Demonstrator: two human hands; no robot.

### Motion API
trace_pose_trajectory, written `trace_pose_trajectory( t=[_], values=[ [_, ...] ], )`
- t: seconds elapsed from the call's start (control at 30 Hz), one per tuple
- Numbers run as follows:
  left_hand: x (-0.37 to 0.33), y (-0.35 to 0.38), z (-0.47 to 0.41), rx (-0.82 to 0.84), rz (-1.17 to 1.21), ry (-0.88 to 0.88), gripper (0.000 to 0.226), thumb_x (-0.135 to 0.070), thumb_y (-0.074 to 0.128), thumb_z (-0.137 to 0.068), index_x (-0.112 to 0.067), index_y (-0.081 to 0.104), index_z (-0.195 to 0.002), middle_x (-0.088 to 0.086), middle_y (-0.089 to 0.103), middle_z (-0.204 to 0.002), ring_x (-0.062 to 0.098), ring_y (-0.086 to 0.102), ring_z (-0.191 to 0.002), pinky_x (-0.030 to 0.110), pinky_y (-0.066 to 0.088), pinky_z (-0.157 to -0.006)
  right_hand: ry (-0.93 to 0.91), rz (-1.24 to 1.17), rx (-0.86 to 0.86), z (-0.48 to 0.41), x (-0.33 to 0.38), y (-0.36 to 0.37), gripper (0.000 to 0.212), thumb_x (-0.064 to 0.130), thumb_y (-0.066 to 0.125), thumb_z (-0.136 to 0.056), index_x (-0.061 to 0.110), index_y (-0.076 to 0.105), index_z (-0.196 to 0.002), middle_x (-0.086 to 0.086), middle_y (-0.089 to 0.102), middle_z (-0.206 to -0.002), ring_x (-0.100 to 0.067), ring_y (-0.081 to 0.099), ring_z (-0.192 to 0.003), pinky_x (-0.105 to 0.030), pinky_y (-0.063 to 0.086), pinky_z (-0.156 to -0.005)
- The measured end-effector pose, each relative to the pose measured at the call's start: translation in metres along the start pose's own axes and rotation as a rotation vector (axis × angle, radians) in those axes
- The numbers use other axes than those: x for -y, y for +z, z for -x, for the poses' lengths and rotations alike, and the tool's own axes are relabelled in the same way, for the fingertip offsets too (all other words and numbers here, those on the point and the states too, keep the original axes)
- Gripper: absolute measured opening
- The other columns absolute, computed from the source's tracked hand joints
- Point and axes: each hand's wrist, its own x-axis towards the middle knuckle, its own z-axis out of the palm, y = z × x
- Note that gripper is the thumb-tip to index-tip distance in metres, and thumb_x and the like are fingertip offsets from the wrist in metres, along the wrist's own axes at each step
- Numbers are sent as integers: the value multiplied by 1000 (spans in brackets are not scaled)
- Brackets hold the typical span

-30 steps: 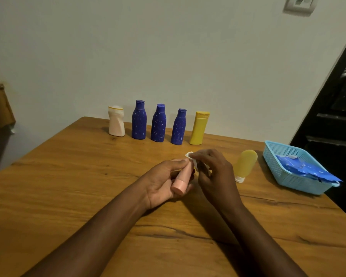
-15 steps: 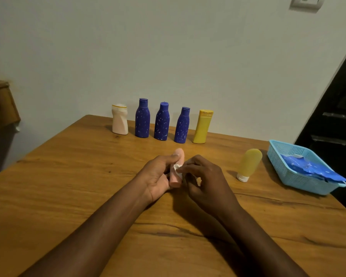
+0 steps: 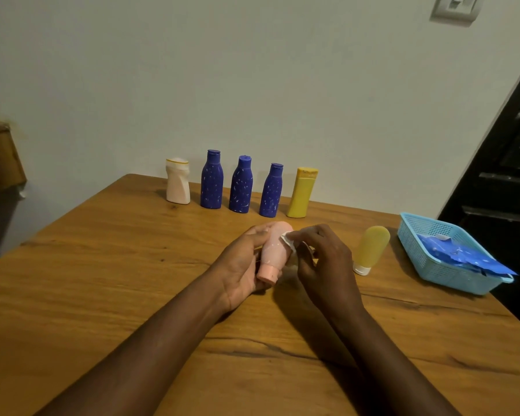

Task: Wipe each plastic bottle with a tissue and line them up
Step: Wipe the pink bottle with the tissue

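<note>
My left hand point(image 3: 243, 265) holds a small pink bottle point(image 3: 275, 250) above the table, its cap pointing toward me. My right hand point(image 3: 323, 259) pinches a small white tissue point(image 3: 288, 240) against the bottle's upper side. At the back of the table stands a row: a white bottle point(image 3: 177, 185), three dark blue bottles point(image 3: 212, 183) point(image 3: 241, 187) point(image 3: 272, 193) and a yellow bottle point(image 3: 301, 193). A pale yellow bottle point(image 3: 370, 249) stands cap-down to the right of my hands.
A light blue plastic basket point(image 3: 427, 235) with a blue packet point(image 3: 469, 259) inside sits near the wooden table's point(image 3: 102, 280) right edge. The wall runs close behind the bottle row. A dark door stands at the right.
The pink bottle has been turned in my left hand, and the tissue has slid from its middle up to the rounded end. The view has shifted slightly.
</note>
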Motion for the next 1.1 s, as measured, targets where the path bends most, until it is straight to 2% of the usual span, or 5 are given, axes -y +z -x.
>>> trace_pose_trajectory(
  t=[0.17,0.47,0.63,0.87,1.1],
  values=[
    [2,2,1,53,9,-21,30,-26,52,-103,-29,63,-131,18,60,-135,30,60,-103,35,55,-65,13,-43,-85,-3,-8,1,30,-2,68,-87,17,69,-111,3,63,-109,-6,58,-99,-20,52,-82],
    [5,-2,-4,76,52,-43,30,-22,58,-100,-30,65,-128,19,58,-138,37,58,-123,48,53,-90,29,-87,-39,-2,-8,3,33,4,66,-90,18,68,-120,5,62,-114,-5,58,-104,-21,52,-84],
    [2,-4,-4,34,134,-21,30,-20,56,-101,-28,66,-129,19,61,-135,34,61,-112,46,57,-80,-9,-97,100,3,0,5,30,7,68,-87,23,73,-112,10,63,-107,-3,60,-98,-23,53,-80],
    [-1,-10,-8,11,202,-17,30,-28,48,-106,-27,65,-131,23,64,-132,42,64,-121,60,50,-102,-88,-148,347,5,12,3,26,9,68,-83,24,78,-101,13,62,-100,-6,61,-94,-20,53,-78],
    [-2,-5,-3,67,73,-13,30,-22,50,-105,-26,66,-130,18,65,-133,36,63,-117,54,50,-100,-60,-127,168,3,6,3,28,3,70,-82,22,76,-101,9,61,-99,-5,59,-94,-20,51,-75]
  ],
)
